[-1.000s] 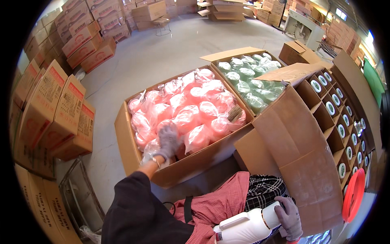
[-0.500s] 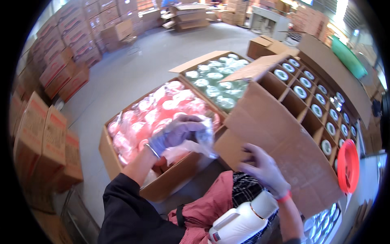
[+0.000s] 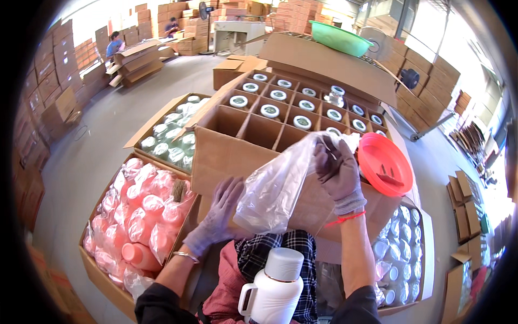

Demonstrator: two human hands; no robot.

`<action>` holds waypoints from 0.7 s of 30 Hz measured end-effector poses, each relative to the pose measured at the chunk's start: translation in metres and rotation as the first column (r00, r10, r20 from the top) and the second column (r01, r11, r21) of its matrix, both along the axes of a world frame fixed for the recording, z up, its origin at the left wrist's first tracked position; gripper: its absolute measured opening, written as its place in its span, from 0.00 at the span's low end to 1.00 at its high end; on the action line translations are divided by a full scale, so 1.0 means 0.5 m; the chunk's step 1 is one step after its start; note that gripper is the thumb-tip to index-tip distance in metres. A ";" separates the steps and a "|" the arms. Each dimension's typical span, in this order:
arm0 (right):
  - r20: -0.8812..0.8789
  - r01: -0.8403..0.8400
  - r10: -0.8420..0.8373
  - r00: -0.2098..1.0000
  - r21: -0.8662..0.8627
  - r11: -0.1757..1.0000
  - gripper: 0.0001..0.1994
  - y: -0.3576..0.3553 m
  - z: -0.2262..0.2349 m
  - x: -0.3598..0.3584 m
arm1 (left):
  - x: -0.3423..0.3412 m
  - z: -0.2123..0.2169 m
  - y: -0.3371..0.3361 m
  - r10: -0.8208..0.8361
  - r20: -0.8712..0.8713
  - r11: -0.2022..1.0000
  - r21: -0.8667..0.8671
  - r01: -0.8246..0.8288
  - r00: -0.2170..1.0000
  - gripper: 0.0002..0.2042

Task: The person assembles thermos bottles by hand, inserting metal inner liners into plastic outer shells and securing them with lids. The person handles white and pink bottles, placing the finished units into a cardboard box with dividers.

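My gloved right hand (image 3: 337,170) is raised at the near edge of the divided carton (image 3: 237,162), its fingers closed on the top of a clear plastic bag (image 3: 272,189). The bag hangs down to the left of that hand and looks empty. Beside the bag's lower left edge is my gloved left hand (image 3: 218,213), fingers stretched out and holding nothing. A white jug with a handle (image 3: 274,291) rests on my lap. Jars with white lids (image 3: 270,111) stand in many of the carton's compartments, while several compartments in the near left are bare.
Left of me, a box (image 3: 102,281) holds bagged pink bottles (image 3: 143,213); behind it are green-tinted jars (image 3: 175,137). A red basin (image 3: 386,164) sits at the carton's right corner. Wrapped bottles (image 3: 402,248) fill a box at right. A green basin (image 3: 341,39) stands beyond.
The view has swung right. The plastic bag, earlier in my left hand over the pink bottles, is now in my right hand by the divided carton. My left hand has opened.
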State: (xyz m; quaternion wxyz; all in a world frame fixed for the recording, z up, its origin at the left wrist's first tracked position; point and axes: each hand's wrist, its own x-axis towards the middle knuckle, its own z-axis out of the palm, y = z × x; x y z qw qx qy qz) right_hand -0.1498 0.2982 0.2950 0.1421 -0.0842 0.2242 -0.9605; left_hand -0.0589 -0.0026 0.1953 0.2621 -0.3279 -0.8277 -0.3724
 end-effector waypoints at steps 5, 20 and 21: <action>-0.594 0.448 -0.082 0.800 0.501 0.740 0.64 -0.061 -0.009 0.128 | -0.005 0.072 0.123 -0.235 0.419 0.889 0.457 0.020 0.877 0.23; -0.778 0.689 -0.135 0.613 0.611 -0.389 0.17 0.068 -0.357 0.475 | 0.243 -0.072 0.088 -0.257 0.702 0.962 0.253 0.106 0.664 0.24; -0.822 0.766 0.002 0.569 0.528 -0.367 0.16 0.067 -0.331 0.517 | 0.274 -0.040 0.087 -0.214 0.736 0.977 0.144 0.160 0.642 0.25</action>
